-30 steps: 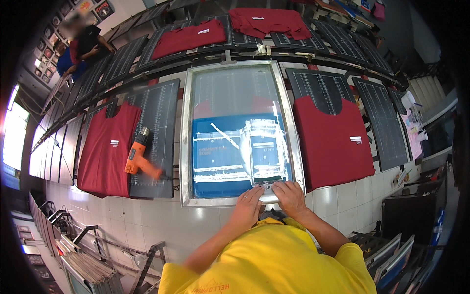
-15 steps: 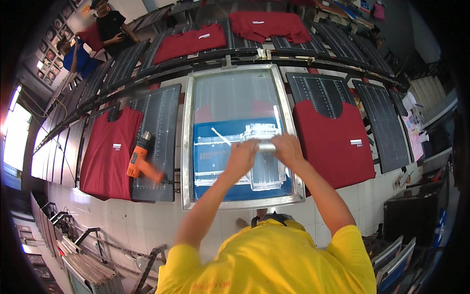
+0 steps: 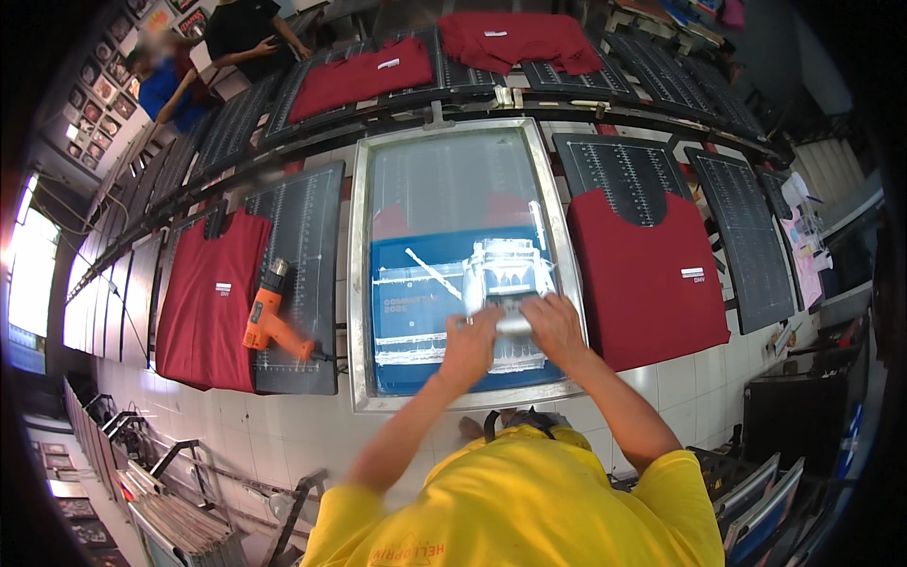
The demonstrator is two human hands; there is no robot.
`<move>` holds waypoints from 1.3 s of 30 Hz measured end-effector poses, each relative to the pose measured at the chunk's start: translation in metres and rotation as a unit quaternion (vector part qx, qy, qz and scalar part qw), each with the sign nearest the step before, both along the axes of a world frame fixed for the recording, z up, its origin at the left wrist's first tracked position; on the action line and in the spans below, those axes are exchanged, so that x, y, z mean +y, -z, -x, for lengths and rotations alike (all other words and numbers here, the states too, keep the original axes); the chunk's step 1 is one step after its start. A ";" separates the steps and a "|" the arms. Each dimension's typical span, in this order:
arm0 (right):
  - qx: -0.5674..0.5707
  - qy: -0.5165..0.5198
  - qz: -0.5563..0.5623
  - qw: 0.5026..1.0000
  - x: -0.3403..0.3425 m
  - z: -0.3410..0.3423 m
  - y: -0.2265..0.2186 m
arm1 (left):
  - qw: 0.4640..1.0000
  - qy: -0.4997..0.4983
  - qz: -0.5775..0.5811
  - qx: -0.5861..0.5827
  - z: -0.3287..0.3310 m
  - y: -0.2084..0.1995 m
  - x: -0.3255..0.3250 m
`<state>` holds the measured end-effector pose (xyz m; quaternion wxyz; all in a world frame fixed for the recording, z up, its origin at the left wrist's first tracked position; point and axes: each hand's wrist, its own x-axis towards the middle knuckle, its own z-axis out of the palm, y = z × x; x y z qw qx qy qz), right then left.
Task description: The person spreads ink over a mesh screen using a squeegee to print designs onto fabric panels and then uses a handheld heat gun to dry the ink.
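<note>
In front of me lies a screen-printing frame [image 3: 361, 236] with a metal rim and a partly blue mesh [image 3: 416, 253]. My left hand [image 3: 471, 346] and my right hand [image 3: 556, 331] are closed side by side on a squeegee [image 3: 514, 322], which is pressed to the mesh and partly hidden by my fingers. White ink [image 3: 510, 253] coats the mesh just beyond the squeegee, and white streaks run to its left. Dark red shirts lie on both sides, the left shirt [image 3: 213, 312] and the right shirt [image 3: 652, 293], each with a small white print.
An orange heat gun [image 3: 268, 319] rests on the dark board [image 3: 307, 222] beside the left shirt. Two more red shirts, one folded [image 3: 364, 80] and one rumpled [image 3: 520, 45], lie on far boards. Two people, one in black [image 3: 244, 38], stand at the far left. Stacked screens [image 3: 179, 534] stand lower left.
Both hands have drawn the squeegee toward me across the mesh, and a patch of white ink now shows beyond it. At the far left, the people have shifted a little.
</note>
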<state>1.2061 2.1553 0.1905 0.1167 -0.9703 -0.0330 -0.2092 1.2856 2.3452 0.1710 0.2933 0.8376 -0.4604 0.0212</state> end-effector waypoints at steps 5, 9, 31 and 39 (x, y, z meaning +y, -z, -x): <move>0.057 0.019 -0.022 0.998 -0.049 -0.076 -0.020 | 0.995 0.005 0.033 0.093 -0.083 -0.030 -0.050; 0.037 0.010 -0.007 0.999 -0.050 -0.076 -0.064 | 0.991 0.019 0.076 0.107 -0.081 -0.064 -0.046; 0.120 -0.009 -0.049 0.992 0.060 0.135 -0.002 | 0.994 0.102 -0.039 0.009 0.100 0.003 0.065; -0.073 0.303 -0.167 0.935 0.028 0.117 0.007 | 0.974 -0.221 0.046 -0.030 0.011 0.019 0.162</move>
